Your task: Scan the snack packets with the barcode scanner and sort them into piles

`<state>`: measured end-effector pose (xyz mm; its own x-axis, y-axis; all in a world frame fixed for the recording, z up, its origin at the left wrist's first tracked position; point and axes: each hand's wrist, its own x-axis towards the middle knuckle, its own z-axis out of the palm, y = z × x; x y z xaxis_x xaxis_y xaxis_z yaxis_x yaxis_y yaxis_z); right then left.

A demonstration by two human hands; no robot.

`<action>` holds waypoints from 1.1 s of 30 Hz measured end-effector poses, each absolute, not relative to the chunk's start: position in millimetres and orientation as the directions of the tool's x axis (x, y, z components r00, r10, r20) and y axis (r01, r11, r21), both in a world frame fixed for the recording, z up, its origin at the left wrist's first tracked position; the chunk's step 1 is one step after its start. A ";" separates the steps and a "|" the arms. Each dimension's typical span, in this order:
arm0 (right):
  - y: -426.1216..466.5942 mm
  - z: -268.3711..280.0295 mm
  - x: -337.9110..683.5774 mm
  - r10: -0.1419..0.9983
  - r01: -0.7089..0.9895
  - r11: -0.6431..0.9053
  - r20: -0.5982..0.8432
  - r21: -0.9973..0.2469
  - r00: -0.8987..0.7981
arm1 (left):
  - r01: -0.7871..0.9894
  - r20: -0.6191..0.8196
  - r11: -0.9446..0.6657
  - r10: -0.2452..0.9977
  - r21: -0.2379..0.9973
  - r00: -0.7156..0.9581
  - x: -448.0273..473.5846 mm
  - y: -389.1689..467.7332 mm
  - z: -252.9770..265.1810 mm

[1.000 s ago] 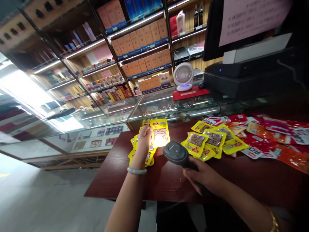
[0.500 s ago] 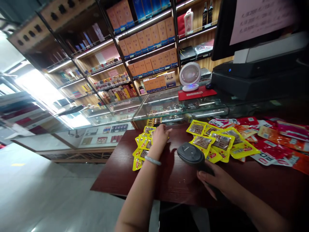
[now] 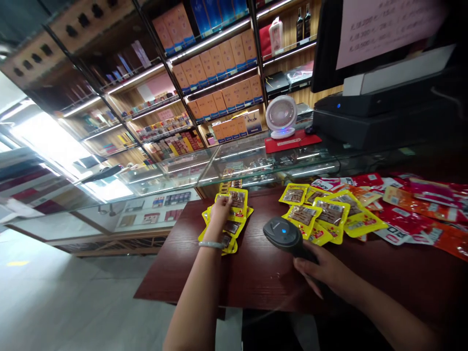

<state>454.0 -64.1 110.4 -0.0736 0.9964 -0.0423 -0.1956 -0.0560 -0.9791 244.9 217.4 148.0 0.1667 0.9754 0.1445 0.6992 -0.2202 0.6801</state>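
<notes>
My left hand (image 3: 220, 210), with a pale bangle at its wrist, pinches the edge of a yellow snack packet (image 3: 240, 201) with a clear window and brown contents. Under it lies a loose pile of similar yellow packets (image 3: 231, 227), partly hidden by my hand and wrist. My right hand (image 3: 321, 268) is wrapped round the handle of a dark barcode scanner (image 3: 283, 235), whose top shows a blue light. Beyond the scanner, another heap of yellow packets (image 3: 331, 214) lies on the dark red wooden table (image 3: 256, 278).
Red, white and orange packets (image 3: 409, 219) overlap at the right of the table. Behind stand a glass display counter (image 3: 241, 158), a small white fan (image 3: 281, 117) on a red mat (image 3: 294, 141), and a dark monitor (image 3: 329, 48). Shelves of orange boxes (image 3: 219, 58) line the wall.
My left hand has shifted left over the pile, and a yellow packet now shows in its fingers. The scanner's blue light has come on; my right hand keeps its hold.
</notes>
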 end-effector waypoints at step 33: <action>-64.9 110.8 465.0 0.999 -0.279 -0.044 -0.044 -0.959 -0.005 | 0.995 0.039 -0.087 0.995 -0.057 0.089 195.6 177.3 170.3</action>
